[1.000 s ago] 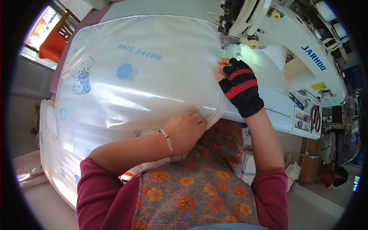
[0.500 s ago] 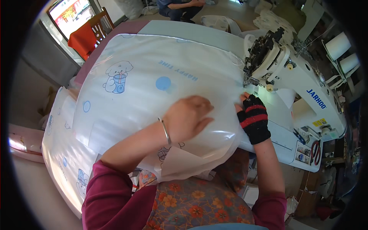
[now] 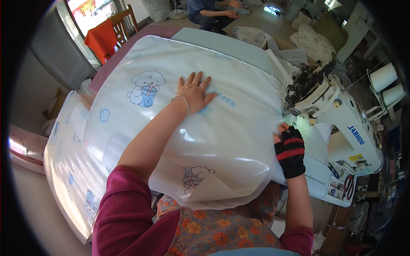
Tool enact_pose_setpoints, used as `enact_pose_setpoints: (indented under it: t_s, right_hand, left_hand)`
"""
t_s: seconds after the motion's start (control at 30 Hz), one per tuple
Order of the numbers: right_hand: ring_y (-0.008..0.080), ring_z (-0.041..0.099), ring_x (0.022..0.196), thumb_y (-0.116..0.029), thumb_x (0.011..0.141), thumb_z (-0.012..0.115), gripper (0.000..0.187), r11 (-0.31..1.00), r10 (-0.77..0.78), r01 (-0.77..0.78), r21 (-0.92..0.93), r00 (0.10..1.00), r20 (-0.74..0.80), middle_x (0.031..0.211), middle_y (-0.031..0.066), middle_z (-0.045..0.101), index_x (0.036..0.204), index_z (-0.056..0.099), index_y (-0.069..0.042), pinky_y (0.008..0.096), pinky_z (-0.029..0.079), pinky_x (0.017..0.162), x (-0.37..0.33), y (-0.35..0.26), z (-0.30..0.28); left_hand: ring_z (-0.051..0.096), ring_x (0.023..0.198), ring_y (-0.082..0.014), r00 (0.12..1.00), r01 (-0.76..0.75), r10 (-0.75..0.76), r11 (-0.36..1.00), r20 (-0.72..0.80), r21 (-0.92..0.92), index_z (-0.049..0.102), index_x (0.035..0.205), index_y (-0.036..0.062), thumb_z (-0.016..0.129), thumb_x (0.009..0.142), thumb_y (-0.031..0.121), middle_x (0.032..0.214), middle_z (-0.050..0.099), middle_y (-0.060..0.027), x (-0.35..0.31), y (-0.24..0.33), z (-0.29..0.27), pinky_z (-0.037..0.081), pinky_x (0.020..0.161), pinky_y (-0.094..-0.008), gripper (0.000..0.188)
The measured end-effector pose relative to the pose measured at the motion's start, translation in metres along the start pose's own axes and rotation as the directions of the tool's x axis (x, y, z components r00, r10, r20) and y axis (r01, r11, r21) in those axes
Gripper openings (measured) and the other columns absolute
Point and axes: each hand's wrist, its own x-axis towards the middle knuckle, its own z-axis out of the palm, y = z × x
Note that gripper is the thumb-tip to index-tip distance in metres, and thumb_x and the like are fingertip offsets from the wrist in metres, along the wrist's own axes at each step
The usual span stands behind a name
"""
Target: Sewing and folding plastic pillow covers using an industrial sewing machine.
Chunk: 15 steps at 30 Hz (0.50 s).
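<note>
A large glossy, translucent white plastic sheet (image 3: 239,141) with blue prints and cartoon puppies spreads over the table and hangs over the near edge towards my lap. My left hand (image 3: 194,93) lies flat on its far middle part, fingers spread. At the sheet's right edge is my right hand (image 3: 291,149), in a black fingerless glove with red stripes. Its bare fingertips are closed on that edge, just in front of the needle area of a white sewing machine (image 3: 337,106). What lies under those fingertips is hidden.
Red-handled scissors (image 3: 349,187) lie on the machine bed's right end. White thread cones (image 3: 382,77) stand behind the machine. More printed sheet (image 3: 64,170) hangs at the left. A person (image 3: 209,15) sits beyond the table, near a wooden chair (image 3: 124,27) with a red cloth.
My left hand has moved away from me across the sheet and flattened out from a loose curl. My right hand stays at the sheet's edge by the needle. The whole view has shifted slightly.
</note>
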Motion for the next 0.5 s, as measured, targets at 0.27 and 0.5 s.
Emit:
enact_pose_setpoints:
  t_s: [0.27, 0.5]
  right_hand:
    - [0.0333, 0.056, 0.103, -0.014, 0.076, 0.066, 0.033, 1.0, 0.02, -0.02, 0.006, 1.0, 0.019, 0.113, 0.0156, 0.059, 0.108, 0.06, -0.003, 0.0419, 0.045, 0.09, 0.001, 0.0, 0.001]
    - [0.0322, 0.056, 0.104, -0.015, 0.076, 0.065, 0.033, 0.997, 0.072, -0.073, 0.027, 0.997, 0.038, 0.113, 0.0144, 0.059, 0.107, 0.062, -0.004, 0.0415, 0.044, 0.091, 0.002, 0.004, 0.003]
  left_hand:
    - [0.021, 0.139, -0.0303, 1.0, 0.003, -0.003, 1.0, -0.016, 0.014, 0.037, 0.141, 0.0154, 0.04, 0.092, 0.053, 0.148, 0.029, -0.0133, 0.003, -0.003, 0.004, 0.016, 0.111, -0.0506, 0.062]
    - [0.038, 0.129, -0.0347, 0.959, -0.204, 0.112, 0.911, -0.261, -0.358, 0.052, 0.126, 0.008, 0.061, 0.085, 0.022, 0.139, 0.041, -0.0195, -0.009, -0.006, -0.026, 0.029, 0.106, -0.0448, 0.045]
